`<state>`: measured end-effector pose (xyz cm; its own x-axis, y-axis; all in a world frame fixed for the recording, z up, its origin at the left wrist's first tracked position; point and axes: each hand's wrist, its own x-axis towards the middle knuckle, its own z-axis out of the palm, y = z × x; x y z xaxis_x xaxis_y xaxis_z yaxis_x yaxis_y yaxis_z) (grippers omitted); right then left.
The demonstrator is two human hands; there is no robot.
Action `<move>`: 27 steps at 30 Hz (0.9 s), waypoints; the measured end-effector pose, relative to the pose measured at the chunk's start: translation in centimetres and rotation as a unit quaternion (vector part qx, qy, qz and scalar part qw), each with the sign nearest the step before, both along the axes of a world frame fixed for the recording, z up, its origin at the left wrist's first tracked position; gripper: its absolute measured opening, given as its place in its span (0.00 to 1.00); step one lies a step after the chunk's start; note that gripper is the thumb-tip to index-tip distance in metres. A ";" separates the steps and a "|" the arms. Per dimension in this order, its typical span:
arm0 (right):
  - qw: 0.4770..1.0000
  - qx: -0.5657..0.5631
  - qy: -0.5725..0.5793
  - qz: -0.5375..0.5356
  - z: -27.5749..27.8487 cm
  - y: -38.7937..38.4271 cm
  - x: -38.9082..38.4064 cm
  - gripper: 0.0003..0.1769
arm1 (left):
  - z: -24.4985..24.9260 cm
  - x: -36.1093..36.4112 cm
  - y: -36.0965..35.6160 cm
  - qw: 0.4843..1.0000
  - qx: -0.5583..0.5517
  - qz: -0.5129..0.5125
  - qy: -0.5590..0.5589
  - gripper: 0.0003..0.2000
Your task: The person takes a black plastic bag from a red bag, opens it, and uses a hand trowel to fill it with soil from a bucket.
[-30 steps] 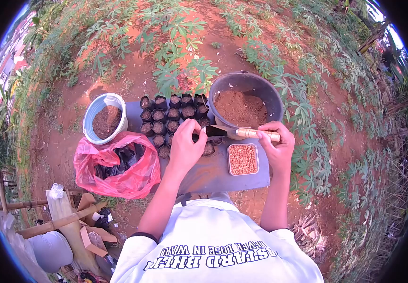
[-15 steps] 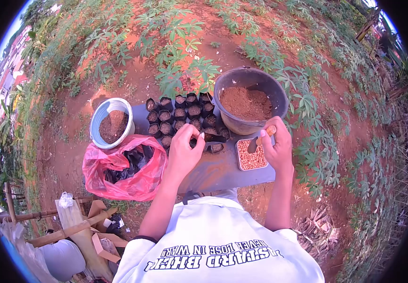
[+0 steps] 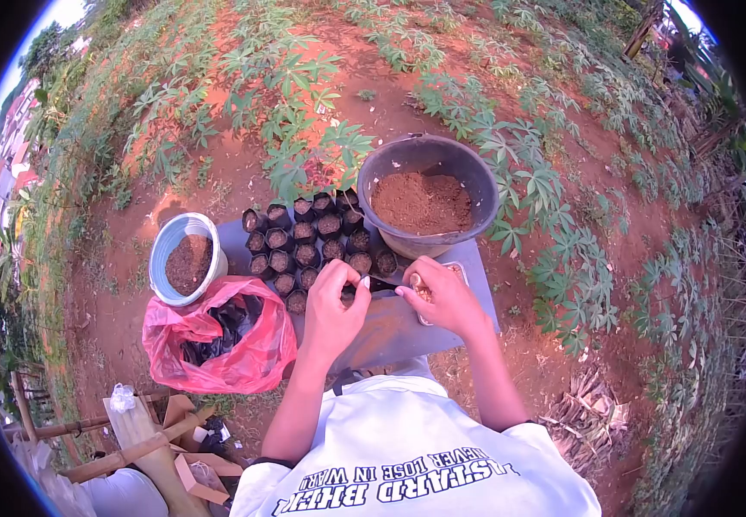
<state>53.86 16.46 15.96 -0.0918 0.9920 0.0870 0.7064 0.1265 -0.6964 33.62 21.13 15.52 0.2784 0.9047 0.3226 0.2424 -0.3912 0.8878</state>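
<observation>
I see the small black polybag [image 3: 381, 283] pinched in the left hand [image 3: 334, 306], just left of the right hand [image 3: 446, 297], whose fingertips press together.

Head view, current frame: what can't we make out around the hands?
- Seed tray: mostly covered by the right hand; only its far corner shows.
- Whatever the left hand covers: hidden by its fingers.
- Dark thing between the hands: too small to identify; either hand's grip is unclear.
- Red bag: contents dark, crumpled, indistinct.
</observation>
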 end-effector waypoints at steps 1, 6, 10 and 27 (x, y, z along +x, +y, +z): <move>1.000 -0.007 0.012 0.002 -0.3 0.1 0.4 0.14 | 0.0 0.4 0.0 1.000 0.002 -0.002 0.000 0.08; 0.999 -0.020 0.034 0.022 -0.7 0.5 3.1 0.11 | -0.3 2.9 -0.1 0.999 0.012 0.009 0.041 0.07; 0.997 -0.023 0.060 0.029 -0.2 0.9 5.8 0.10 | -0.7 5.3 -0.2 0.999 0.008 0.013 0.041 0.07; 0.994 -0.009 0.091 0.054 -2.4 2.5 16.5 0.07 | -4.6 16.2 -2.5 0.979 -0.139 0.076 0.124 0.09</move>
